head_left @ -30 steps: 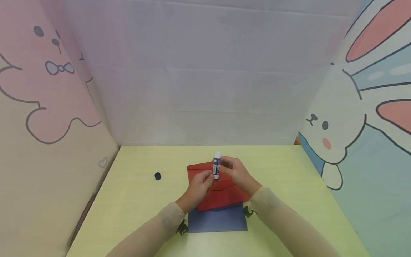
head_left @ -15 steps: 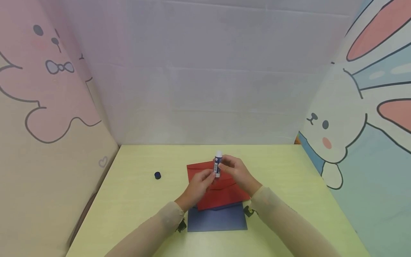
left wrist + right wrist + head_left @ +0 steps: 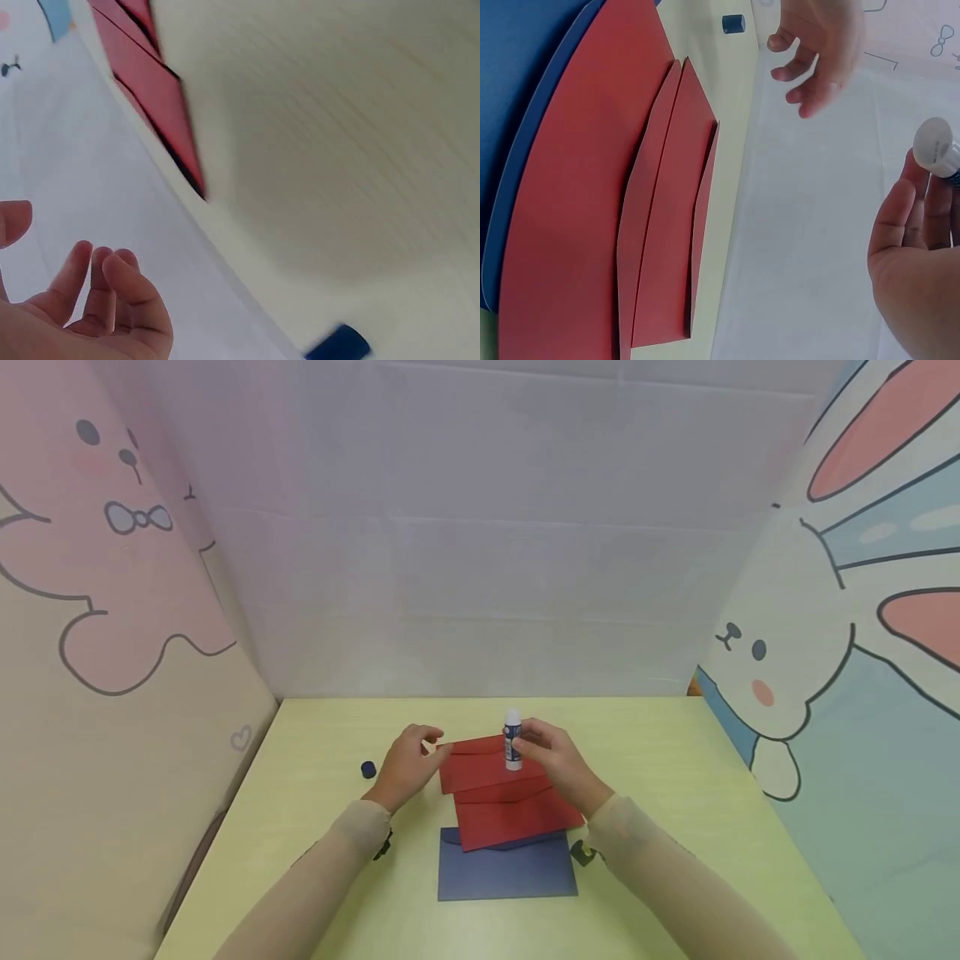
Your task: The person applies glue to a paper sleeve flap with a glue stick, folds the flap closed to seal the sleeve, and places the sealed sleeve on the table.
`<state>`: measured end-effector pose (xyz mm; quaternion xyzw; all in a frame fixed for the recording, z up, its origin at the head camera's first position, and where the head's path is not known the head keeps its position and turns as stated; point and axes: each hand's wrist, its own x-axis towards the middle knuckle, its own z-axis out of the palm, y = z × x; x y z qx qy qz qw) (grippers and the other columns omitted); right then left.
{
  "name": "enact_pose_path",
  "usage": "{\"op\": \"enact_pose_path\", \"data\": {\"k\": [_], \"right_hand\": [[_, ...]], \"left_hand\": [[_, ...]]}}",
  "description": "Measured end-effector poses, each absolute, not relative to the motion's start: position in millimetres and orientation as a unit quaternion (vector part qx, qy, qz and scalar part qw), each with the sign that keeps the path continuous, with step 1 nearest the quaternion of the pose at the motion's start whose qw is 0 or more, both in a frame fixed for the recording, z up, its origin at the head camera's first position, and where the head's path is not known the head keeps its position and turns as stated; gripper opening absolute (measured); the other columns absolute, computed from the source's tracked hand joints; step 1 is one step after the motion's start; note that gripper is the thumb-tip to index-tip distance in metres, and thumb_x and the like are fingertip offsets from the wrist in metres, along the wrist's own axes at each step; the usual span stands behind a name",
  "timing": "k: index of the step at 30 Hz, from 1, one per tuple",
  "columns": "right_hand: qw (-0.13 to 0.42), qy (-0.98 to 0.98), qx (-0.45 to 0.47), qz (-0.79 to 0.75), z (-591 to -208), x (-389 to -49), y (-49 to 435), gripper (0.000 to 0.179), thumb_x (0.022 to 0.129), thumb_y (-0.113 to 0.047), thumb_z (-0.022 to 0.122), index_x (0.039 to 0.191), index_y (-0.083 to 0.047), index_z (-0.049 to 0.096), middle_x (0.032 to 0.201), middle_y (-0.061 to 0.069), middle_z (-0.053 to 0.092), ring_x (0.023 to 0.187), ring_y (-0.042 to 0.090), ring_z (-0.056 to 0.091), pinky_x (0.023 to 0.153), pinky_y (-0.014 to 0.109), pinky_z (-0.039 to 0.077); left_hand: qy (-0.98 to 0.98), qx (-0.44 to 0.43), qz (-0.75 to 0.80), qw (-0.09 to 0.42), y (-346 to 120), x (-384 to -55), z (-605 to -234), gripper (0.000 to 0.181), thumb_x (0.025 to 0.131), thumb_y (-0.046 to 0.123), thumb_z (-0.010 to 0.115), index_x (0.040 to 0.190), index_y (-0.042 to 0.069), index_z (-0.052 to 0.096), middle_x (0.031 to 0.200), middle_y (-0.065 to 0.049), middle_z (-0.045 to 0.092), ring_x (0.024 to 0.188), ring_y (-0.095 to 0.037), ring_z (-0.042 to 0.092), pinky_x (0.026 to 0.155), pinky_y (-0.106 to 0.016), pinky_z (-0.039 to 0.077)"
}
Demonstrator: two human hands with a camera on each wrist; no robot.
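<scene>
In the head view my right hand [image 3: 561, 763] pinches a glue stick [image 3: 513, 742] with a blue label, held upright with its white end up over the red envelopes. The right wrist view shows the glue stick's round white base [image 3: 934, 142] above the curled fingers. My left hand [image 3: 407, 765] holds nothing; its fingers are loosely bent, between the envelopes and a dark blue cap [image 3: 368, 770] on the table. Two red envelopes [image 3: 517, 822] overlap each other, flaps showing. Beneath their near edge lies a blue envelope [image 3: 507, 872], partly covered.
The pale yellow table [image 3: 667, 827] reaches back to a white cloth wall [image 3: 480, 610]. Cloth panels printed with a pink animal [image 3: 142, 577] and a white rabbit [image 3: 787, 652] flank it on the left and right.
My left hand has let go of the glue stick's lower end and moved left toward the cap. The right hand keeps the glue stick, raised very slightly and shifted a little right.
</scene>
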<state>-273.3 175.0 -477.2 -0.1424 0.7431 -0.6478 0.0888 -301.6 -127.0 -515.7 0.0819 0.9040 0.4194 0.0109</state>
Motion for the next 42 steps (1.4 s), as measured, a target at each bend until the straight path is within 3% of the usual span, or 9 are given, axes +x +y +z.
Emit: {"op": "enact_pose_path", "data": {"k": [5,9,18,23,29,34,42], "right_hand": [[0.095,0.745,-0.137,-0.646,-478,-272,175,0.039,0.119,-0.018,0.065,0.149,0.007,0.067,0.141,0.029,0.073,0.125,0.02,0.071,0.113,0.036,0.061],[0.1,0.747,-0.136,-0.644,-480,-272,174,0.039,0.119,-0.018,0.066,0.149,0.008,0.067,0.139,0.026,0.075,0.123,0.02,0.071,0.114,0.04,0.062],[0.108,0.746,-0.126,-0.645,-482,-270,174,0.039,0.119,-0.019,0.068,0.148,0.006,0.068,0.135,0.019,0.076,0.118,0.019,0.071,0.105,0.029,0.063],[0.11,0.746,-0.124,-0.645,-481,-269,174,0.041,0.119,-0.019,0.068,0.149,0.009,0.066,0.135,0.02,0.075,0.117,0.02,0.07,0.108,0.037,0.063],[0.11,0.748,-0.121,-0.644,-481,-269,175,0.041,0.119,-0.018,0.068,0.148,0.01,0.066,0.135,0.021,0.075,0.117,0.02,0.07,0.106,0.036,0.063],[0.113,0.747,-0.121,-0.644,-480,-268,174,0.037,0.119,-0.019,0.068,0.146,0.007,0.069,0.14,0.033,0.071,0.118,0.019,0.069,0.111,0.043,0.062],[0.115,0.744,-0.113,-0.649,-482,-270,174,0.037,0.118,-0.017,0.068,0.147,0.006,0.069,0.14,0.034,0.071,0.114,0.019,0.071,0.103,0.031,0.063]], "left_hand": [[0.947,0.057,0.317,-0.01,-157,-312,-529,0.047,0.115,0.034,0.075,0.15,0.003,0.075,0.15,-0.022,0.071,0.138,-0.043,0.068,0.115,-0.062,0.062],[0.97,0.04,0.24,-0.021,-173,-315,-538,0.046,0.112,0.033,0.077,0.147,0.003,0.076,0.15,-0.022,0.068,0.142,-0.045,0.062,0.113,-0.064,0.062],[0.985,0.008,0.165,-0.037,-196,-316,-545,0.054,0.104,0.03,0.075,0.146,-0.004,0.072,0.146,-0.03,0.064,0.134,-0.052,0.06,0.106,-0.069,0.057],[0.986,-0.002,0.167,-0.007,-203,-317,-549,0.057,0.102,0.025,0.073,0.147,-0.009,0.067,0.145,-0.035,0.061,0.129,-0.054,0.06,0.103,-0.069,0.056],[0.98,-0.017,0.195,0.02,-204,-319,-550,0.055,0.101,0.016,0.071,0.147,-0.012,0.063,0.145,-0.036,0.059,0.128,-0.056,0.061,0.107,-0.069,0.057],[0.971,-0.024,0.235,0.037,-204,-315,-546,0.052,0.101,0.013,0.067,0.145,-0.014,0.061,0.145,-0.037,0.057,0.127,-0.057,0.059,0.106,-0.069,0.058],[0.969,-0.033,0.24,0.043,-206,-310,-541,0.042,0.1,0.017,0.064,0.129,-0.013,0.062,0.129,-0.035,0.061,0.104,-0.051,0.065,0.096,-0.066,0.058]]}}
